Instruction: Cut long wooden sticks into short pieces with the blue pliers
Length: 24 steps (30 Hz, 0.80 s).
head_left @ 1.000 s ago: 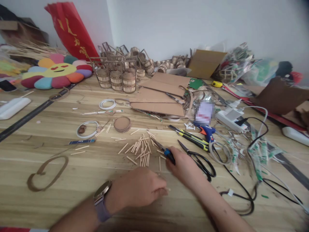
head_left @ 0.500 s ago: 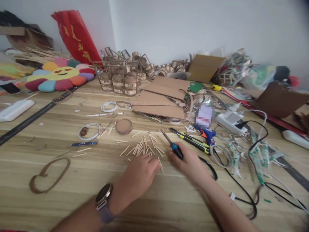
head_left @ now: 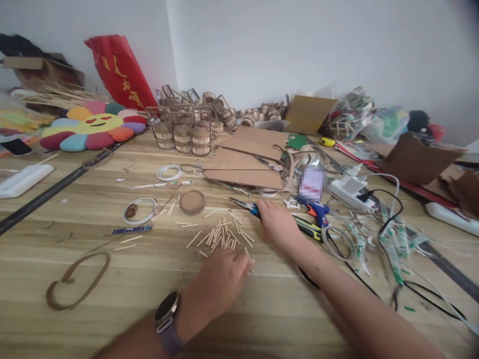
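Note:
My right hand (head_left: 277, 223) is closed around the handles of long-nose pliers (head_left: 243, 204), whose metal jaws point left over the table. My left hand (head_left: 224, 271), with a watch on the wrist, rests low at the near edge of a loose pile of short wooden sticks (head_left: 220, 232). Its fingers are curled downward, and the fingertips are partly hidden; a stick (head_left: 246, 251) shows right beside them. Left of the pliers, behind the pile, lies a round brown disc with a braided rim (head_left: 192, 202).
Utility knives (head_left: 309, 229) and a blue glue gun (head_left: 320, 212) lie right of my right hand. Cables and a power strip (head_left: 352, 192) spread farther right. Cardboard sheets (head_left: 243, 167) and small basket sets (head_left: 182, 137) stand behind. A brown strip loop (head_left: 77, 281) lies left.
My right hand has moved forward and left with the pliers, which have turned to point more to the left. My left hand has shifted slightly toward me on the table.

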Each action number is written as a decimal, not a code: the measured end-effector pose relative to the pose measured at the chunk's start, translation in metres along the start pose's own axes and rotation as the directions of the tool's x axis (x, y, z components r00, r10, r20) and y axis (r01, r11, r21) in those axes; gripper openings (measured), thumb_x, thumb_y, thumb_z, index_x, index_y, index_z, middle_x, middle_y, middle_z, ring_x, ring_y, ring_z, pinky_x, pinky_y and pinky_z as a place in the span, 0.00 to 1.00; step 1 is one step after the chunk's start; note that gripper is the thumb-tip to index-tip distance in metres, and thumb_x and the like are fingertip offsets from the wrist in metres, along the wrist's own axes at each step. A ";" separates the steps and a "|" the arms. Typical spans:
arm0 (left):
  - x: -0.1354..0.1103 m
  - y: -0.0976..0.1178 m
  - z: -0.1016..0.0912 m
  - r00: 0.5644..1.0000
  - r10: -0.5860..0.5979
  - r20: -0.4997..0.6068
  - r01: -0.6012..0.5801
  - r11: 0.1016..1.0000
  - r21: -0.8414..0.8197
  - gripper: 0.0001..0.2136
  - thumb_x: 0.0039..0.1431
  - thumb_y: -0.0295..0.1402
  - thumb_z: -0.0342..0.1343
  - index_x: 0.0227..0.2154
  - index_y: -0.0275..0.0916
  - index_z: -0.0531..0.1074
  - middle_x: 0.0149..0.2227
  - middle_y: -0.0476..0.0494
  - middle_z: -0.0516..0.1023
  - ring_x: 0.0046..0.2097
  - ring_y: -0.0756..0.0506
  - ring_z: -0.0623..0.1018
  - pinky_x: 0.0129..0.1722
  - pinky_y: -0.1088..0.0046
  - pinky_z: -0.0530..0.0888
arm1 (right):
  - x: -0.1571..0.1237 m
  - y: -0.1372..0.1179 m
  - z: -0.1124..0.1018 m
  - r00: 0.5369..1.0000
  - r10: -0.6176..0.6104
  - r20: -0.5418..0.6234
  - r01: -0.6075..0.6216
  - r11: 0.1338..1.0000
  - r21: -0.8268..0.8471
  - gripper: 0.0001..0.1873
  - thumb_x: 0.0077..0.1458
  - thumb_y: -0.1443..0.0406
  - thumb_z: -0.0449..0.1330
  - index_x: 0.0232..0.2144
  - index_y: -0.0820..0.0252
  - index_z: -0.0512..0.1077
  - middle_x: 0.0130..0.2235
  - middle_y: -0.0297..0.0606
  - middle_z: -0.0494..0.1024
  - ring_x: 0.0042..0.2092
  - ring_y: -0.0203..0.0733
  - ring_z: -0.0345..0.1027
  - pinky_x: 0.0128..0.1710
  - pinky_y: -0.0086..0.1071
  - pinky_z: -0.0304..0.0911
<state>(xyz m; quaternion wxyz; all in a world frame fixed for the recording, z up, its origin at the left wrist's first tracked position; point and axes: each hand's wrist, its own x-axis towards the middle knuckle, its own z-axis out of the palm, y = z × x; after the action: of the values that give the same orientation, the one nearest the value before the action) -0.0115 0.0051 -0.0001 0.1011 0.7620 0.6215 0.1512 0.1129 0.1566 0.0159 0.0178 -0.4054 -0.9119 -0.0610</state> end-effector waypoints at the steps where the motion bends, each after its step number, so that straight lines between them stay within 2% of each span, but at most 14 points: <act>1: 0.000 0.001 0.000 1.000 0.010 -0.004 -0.010 1.000 -0.005 0.12 0.65 0.29 0.45 0.29 0.37 0.70 0.30 0.44 0.78 0.34 0.44 0.76 0.34 0.70 0.68 | 0.010 -0.002 0.000 1.000 -0.012 -0.006 0.012 1.000 -0.025 0.11 0.59 0.73 0.50 0.43 0.64 0.68 0.43 0.49 0.76 0.46 0.48 0.69 0.43 0.35 0.61; 4: -0.001 0.002 0.001 0.999 0.035 -0.023 -0.036 0.999 -0.013 0.11 0.65 0.28 0.46 0.29 0.37 0.71 0.30 0.45 0.78 0.34 0.45 0.76 0.35 0.70 0.68 | 0.040 -0.006 0.005 0.999 -0.041 -0.020 0.039 0.996 -0.083 0.10 0.61 0.72 0.51 0.44 0.66 0.69 0.43 0.50 0.76 0.47 0.48 0.68 0.46 0.37 0.62; 7: -0.001 0.001 0.004 0.998 0.053 -0.036 -0.053 0.999 0.001 0.12 0.65 0.29 0.44 0.29 0.37 0.71 0.29 0.45 0.77 0.33 0.45 0.76 0.34 0.70 0.69 | 0.063 -0.010 0.014 0.998 -0.054 -0.031 0.050 0.992 -0.114 0.13 0.62 0.64 0.55 0.47 0.64 0.68 0.47 0.43 0.74 0.47 0.45 0.69 0.46 0.43 0.66; 12: -0.002 0.000 0.007 0.994 0.084 -0.074 -0.082 0.996 0.025 0.14 0.66 0.31 0.42 0.30 0.37 0.71 0.29 0.44 0.77 0.33 0.44 0.75 0.33 0.69 0.68 | 0.076 -0.017 0.023 0.998 -0.026 -0.065 0.020 0.994 -0.103 0.17 0.61 0.61 0.57 0.49 0.62 0.68 0.50 0.43 0.71 0.47 0.45 0.69 0.45 0.44 0.68; 16: -0.003 0.000 0.007 0.988 0.091 -0.127 -0.088 0.996 0.031 0.14 0.66 0.30 0.42 0.29 0.38 0.71 0.26 0.45 0.76 0.31 0.45 0.75 0.32 0.70 0.68 | 0.064 -0.021 0.015 0.997 0.015 -0.076 -0.017 0.999 -0.034 0.11 0.61 0.69 0.54 0.45 0.66 0.69 0.45 0.49 0.75 0.48 0.49 0.68 0.47 0.42 0.63; 19: -0.003 0.000 0.007 0.984 0.068 -0.162 -0.068 0.998 0.005 0.13 0.65 0.29 0.43 0.29 0.38 0.71 0.26 0.45 0.76 0.30 0.45 0.75 0.31 0.71 0.67 | 0.044 -0.016 0.002 0.995 0.077 -0.063 -0.074 0.996 0.046 0.11 0.60 0.73 0.49 0.42 0.65 0.69 0.42 0.52 0.76 0.46 0.51 0.70 0.43 0.38 0.62; 22: -0.004 -0.001 0.008 0.983 0.045 -0.177 -0.060 0.995 -0.079 0.12 0.65 0.29 0.43 0.32 0.38 0.72 0.28 0.44 0.77 0.31 0.46 0.75 0.31 0.72 0.67 | 0.017 -0.003 -0.011 0.986 0.167 -0.027 -0.161 0.975 0.153 0.11 0.57 0.73 0.51 0.42 0.63 0.69 0.39 0.50 0.78 0.41 0.50 0.72 0.36 0.35 0.62; 24: -0.003 -0.003 0.006 0.983 -0.004 -0.185 -0.032 0.981 -0.191 0.13 0.65 0.30 0.42 0.35 0.38 0.73 0.30 0.43 0.78 0.32 0.46 0.75 0.33 0.72 0.68 | -0.002 0.008 -0.018 0.982 0.189 0.023 -0.188 0.951 0.244 0.08 0.56 0.69 0.53 0.39 0.62 0.69 0.36 0.45 0.78 0.37 0.47 0.73 0.33 0.32 0.62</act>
<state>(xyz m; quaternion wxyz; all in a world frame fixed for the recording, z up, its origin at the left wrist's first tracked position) -0.0130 0.0027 -0.0076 0.1155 0.7357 0.6052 0.2813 0.1196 0.1583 0.0343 0.0737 -0.4852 -0.8696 0.0539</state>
